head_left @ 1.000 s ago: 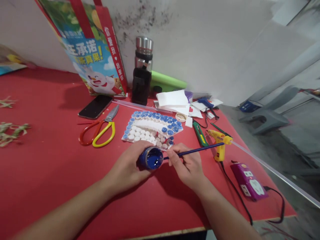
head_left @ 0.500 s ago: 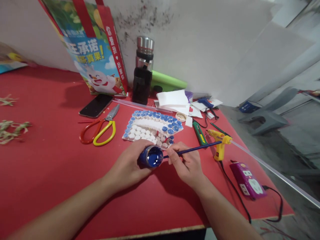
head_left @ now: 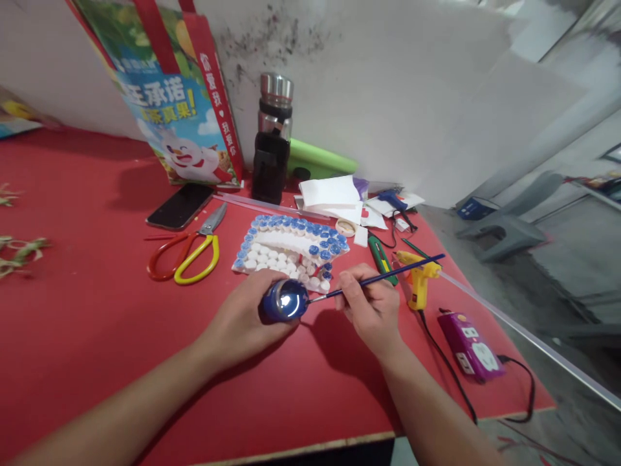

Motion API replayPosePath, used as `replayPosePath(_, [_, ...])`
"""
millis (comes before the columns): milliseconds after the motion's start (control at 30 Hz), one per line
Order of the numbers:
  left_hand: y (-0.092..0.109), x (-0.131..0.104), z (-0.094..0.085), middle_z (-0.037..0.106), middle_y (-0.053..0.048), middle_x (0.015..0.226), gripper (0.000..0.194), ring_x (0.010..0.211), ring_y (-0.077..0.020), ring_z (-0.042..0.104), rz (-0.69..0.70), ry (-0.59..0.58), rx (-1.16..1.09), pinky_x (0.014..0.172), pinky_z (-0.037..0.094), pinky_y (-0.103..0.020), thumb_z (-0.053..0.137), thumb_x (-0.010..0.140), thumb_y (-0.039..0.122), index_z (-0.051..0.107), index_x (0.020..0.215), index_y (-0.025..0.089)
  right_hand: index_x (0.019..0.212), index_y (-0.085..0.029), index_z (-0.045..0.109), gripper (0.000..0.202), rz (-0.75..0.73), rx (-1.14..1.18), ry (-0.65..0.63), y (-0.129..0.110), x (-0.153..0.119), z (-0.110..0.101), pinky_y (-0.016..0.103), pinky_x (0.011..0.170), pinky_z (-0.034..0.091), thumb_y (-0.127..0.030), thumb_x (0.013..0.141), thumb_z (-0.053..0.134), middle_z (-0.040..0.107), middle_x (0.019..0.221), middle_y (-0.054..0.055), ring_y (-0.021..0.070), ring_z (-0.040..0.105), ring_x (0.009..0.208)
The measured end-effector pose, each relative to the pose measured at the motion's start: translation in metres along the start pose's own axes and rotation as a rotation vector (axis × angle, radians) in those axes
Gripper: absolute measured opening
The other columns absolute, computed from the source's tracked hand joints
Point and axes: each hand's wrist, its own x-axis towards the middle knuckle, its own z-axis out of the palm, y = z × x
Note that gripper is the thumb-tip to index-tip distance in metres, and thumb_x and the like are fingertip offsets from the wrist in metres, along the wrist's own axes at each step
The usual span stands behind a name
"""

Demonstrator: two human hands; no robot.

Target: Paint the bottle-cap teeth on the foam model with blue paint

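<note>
My left hand [head_left: 247,315] is wrapped around a small jar of blue paint [head_left: 286,300], its mouth tilted toward me. My right hand [head_left: 371,304] pinches a dark blue paintbrush [head_left: 388,274]. The brush's tip is at the jar's rim; whether it touches is hard to tell. Just behind both hands lies a white board [head_left: 286,243] covered with small round pieces, some painted blue along the top and sides, others white. My hands hide part of its front edge.
Red-and-yellow scissors [head_left: 196,251] and a phone [head_left: 180,206] lie left. Behind stand a bottle [head_left: 272,145] and a printed bag [head_left: 184,116]. Rightward are a green cutter [head_left: 382,259], a yellow glue gun [head_left: 418,278] and a purple power strip [head_left: 470,346] with cables. The red table [head_left: 121,349] ends in front.
My right hand has drawn the brush back to the right, so its tip has come out of the jar to the rim. The whole view has shifted slightly.
</note>
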Motion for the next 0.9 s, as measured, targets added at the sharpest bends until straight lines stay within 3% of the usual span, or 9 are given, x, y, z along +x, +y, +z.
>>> replayPosePath(67, [0.0, 0.0, 0.0, 0.075, -0.006, 0.12, 0.043, 0.106, -0.0279, 0.074, -0.023, -0.014, -0.018, 0.091, 0.06, -0.039, 0.081, 0.083, 0.033, 0.066, 0.123, 0.025, 0.074, -0.02, 0.065, 0.036, 0.07, 0.06, 0.079, 0.004, 0.003, -0.005, 0.021, 0.04, 0.033, -0.039, 0.105, 0.065, 0.06, 0.058, -0.004, 0.0062, 0.045, 0.04])
replayPosePath(200, [0.0, 0.001, -0.001, 0.075, -0.006, 0.121, 0.044, 0.108, -0.0295, 0.074, -0.051, -0.034, -0.009, 0.094, 0.06, -0.042, 0.081, 0.083, 0.036, 0.067, 0.123, 0.026, 0.073, -0.021, 0.061, 0.04, 0.132, 0.16, 0.358, 0.01, 0.016, -0.02, 0.019, 0.035, 0.026, -0.05, 0.1, 0.07, 0.056, 0.05, -0.006, 0.0065, 0.04, 0.037])
replayPosePath(333, [-0.001, 0.003, -0.001, 0.076, -0.007, 0.121, 0.045, 0.109, -0.0306, 0.074, -0.06, -0.047, 0.017, 0.094, 0.059, -0.044, 0.081, 0.082, 0.038, 0.067, 0.123, 0.025, 0.07, -0.021, 0.058, 0.045, 0.156, 0.181, 0.458, 0.018, 0.024, -0.025, 0.019, 0.033, 0.024, -0.055, 0.094, 0.075, 0.053, 0.046, -0.008, 0.0056, 0.035, 0.034])
replayPosePath(533, [0.001, 0.004, -0.005, 0.077, -0.006, 0.12, 0.044, 0.107, -0.03, 0.074, -0.028, -0.043, 0.033, 0.092, 0.059, -0.042, 0.08, 0.083, 0.039, 0.068, 0.123, 0.025, 0.074, -0.022, 0.057, 0.045, 0.217, 0.102, 0.377, 0.031, 0.018, -0.017, 0.021, 0.037, 0.029, -0.059, 0.095, 0.071, 0.054, 0.049, -0.007, 0.0076, 0.042, 0.038])
replayPosePath(733, [-0.001, 0.003, -0.007, 0.077, -0.006, 0.122, 0.046, 0.11, -0.0304, 0.074, -0.043, -0.046, 0.052, 0.092, 0.059, -0.043, 0.08, 0.083, 0.04, 0.067, 0.125, 0.026, 0.071, -0.023, 0.055, 0.044, 0.144, -0.073, 0.235, 0.04, 0.012, -0.016, 0.024, 0.046, 0.035, -0.052, 0.103, 0.064, 0.054, 0.052, -0.006, 0.0091, 0.046, 0.044])
replayPosePath(900, [-0.003, 0.005, -0.006, 0.076, -0.007, 0.128, 0.049, 0.116, -0.0324, 0.072, -0.046, -0.072, 0.036, 0.098, 0.058, -0.046, 0.08, 0.083, 0.041, 0.066, 0.128, 0.026, 0.069, -0.022, 0.056, 0.046, 0.081, -0.168, 0.189, 0.038, 0.013, -0.015, 0.025, 0.051, 0.038, -0.05, 0.105, 0.061, 0.054, 0.054, -0.005, 0.0094, 0.049, 0.047])
